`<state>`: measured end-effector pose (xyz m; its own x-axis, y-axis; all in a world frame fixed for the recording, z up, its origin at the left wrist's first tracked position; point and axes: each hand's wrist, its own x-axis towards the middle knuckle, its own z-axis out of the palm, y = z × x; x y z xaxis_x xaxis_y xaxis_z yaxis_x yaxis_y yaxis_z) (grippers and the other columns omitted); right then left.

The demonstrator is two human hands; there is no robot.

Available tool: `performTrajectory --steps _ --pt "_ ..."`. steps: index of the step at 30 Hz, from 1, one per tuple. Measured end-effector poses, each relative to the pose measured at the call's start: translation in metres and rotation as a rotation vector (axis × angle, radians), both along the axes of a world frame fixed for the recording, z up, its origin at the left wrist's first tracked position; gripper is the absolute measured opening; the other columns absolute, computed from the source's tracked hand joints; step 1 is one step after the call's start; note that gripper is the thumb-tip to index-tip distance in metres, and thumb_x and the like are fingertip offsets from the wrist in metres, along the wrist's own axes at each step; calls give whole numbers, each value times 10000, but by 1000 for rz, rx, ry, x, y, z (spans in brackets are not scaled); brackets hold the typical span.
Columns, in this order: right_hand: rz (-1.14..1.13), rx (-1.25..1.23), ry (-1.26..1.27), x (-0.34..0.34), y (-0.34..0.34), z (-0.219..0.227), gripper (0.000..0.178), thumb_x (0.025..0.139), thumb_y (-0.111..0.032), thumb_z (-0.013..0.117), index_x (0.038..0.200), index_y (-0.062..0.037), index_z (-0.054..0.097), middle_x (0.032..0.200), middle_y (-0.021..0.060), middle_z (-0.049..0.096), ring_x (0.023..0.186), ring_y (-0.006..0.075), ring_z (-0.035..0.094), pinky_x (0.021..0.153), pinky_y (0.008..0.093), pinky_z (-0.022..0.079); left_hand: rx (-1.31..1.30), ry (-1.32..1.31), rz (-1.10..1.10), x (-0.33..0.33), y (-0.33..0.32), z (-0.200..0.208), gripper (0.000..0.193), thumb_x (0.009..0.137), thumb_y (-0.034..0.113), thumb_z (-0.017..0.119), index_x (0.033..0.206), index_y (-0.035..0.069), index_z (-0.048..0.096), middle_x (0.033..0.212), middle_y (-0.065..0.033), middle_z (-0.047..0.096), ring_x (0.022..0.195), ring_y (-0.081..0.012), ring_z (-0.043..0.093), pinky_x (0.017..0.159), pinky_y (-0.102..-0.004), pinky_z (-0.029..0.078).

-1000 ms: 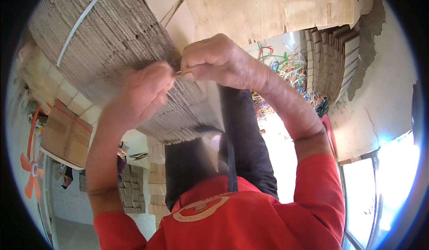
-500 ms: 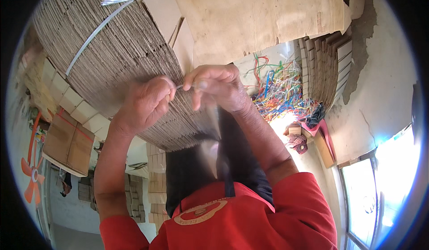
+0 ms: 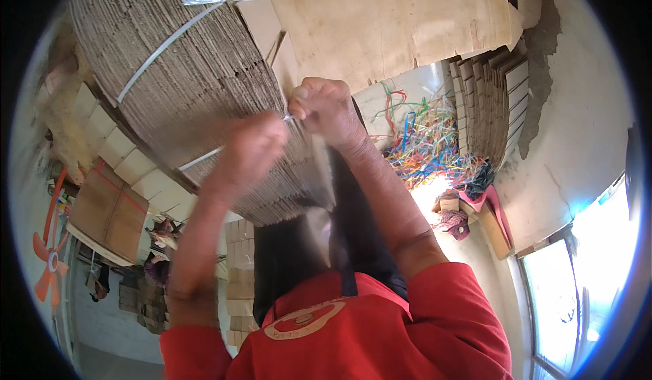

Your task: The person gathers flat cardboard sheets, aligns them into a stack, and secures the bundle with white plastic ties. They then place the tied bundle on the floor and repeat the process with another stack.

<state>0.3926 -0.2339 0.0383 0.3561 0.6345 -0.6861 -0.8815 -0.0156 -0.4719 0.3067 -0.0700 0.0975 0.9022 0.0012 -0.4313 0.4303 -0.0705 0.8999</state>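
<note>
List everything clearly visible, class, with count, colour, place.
Large cardboard stack: one, grey-brown, upper left
Upper strap: one, white, across that stack
Lower strap: one, white, below upper strap
Board: one, pale, top centre
Strap heap: one, multicoloured, right
Smaller cardboard stack: one, brown, upper right
Cardboard bundle: one, brown, left
Fan: one, orange, far left
Glazed opening: one, white, lower right
Trousers: one pair, black, centre
Shirt: one, red, bottom
Left hand: one, bare, centre
Right hand: one, bare, centre

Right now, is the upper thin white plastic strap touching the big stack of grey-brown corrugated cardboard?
Touching: the head view shows the upper white strap lying across the exposed edges of the cardboard stack, with no visible gap.
</note>
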Motion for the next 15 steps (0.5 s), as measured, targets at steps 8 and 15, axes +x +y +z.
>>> performTrajectory --steps 8,15 --pt "-71 -37 0 -6 -5 13 267 995 -185 518 810 -4 579 662 89 630 534 136 604 506 227 468 114 -114 148 21 -29 11 163 916 8 522 769 -41 470 865 -97 553 662 -146 547 608 -276 473" --pt "-157 38 -4 -12 -8 36 139 878 74 596 1015 65 620 919 110 675 823 175 682 757 296 582 412 -241 21 37 -14 17 88 758 -78 616 734 -44 538 1012 -109 619 630 -124 539 590 -275 457"
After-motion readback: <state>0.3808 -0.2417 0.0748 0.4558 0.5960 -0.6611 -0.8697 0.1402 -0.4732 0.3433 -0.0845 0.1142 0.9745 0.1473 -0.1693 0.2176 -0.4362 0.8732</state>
